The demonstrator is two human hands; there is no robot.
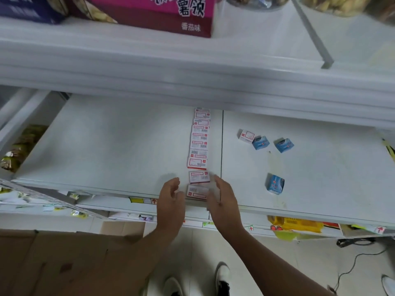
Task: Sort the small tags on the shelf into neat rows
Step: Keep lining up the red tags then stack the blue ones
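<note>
Several small white-and-red tags form a single row point(199, 144) running front to back on the white shelf point(106, 142), just left of a seam. The nearest tag point(197, 191) lies at the shelf's front edge, between my two hands. My left hand point(171, 201) is just left of it, fingers apart and empty. My right hand point(223, 199) is on its right side, fingers apart, beside the tag; contact is unclear. One loose white-and-red tag point(246, 136) and three small blue boxes point(260, 142) point(284, 144) point(275, 184) lie scattered to the right.
An upper shelf point(192, 77) overhangs the back of this one and carries a pink snack box point(162, 13). Snack packets point(19, 146) sit at the far left. A cardboard box point(70, 261) stands on the floor below, and a yellow packet point(297, 225) lies on the lower shelf.
</note>
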